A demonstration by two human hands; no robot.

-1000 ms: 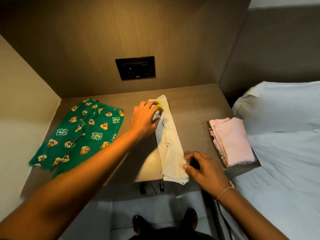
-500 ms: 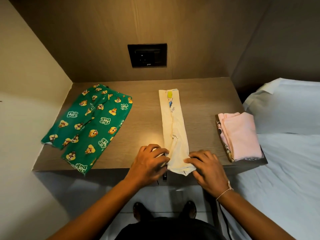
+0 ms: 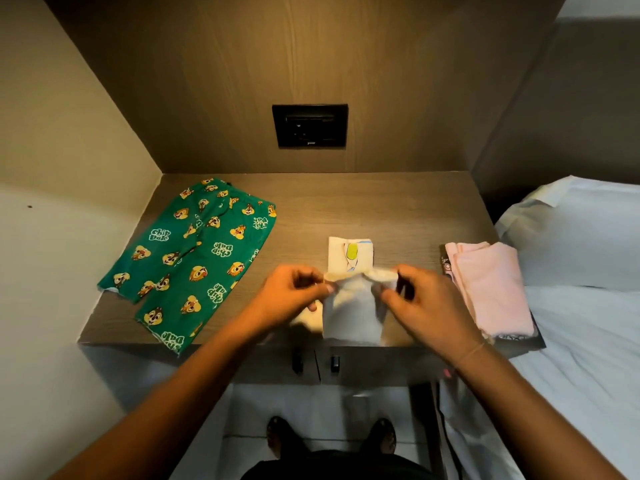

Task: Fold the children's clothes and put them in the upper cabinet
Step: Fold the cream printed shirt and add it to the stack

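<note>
A narrow cream cotton children's garment [image 3: 349,306] lies mid-table, near end pinched by the left hand [image 3: 294,296] and right hand [image 3: 415,296], best carried forward evenly so edges meet squarely.

Cream garment [image 3: 350,306] now half-folded, near end lifted by both hands.

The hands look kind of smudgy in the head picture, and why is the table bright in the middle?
Head view: both the left hand and right hand are motion-blurred, each pinching the cream cloth; warm light pools mid-table, the corners fall dark; the wide lens bends the walls outward.
</note>
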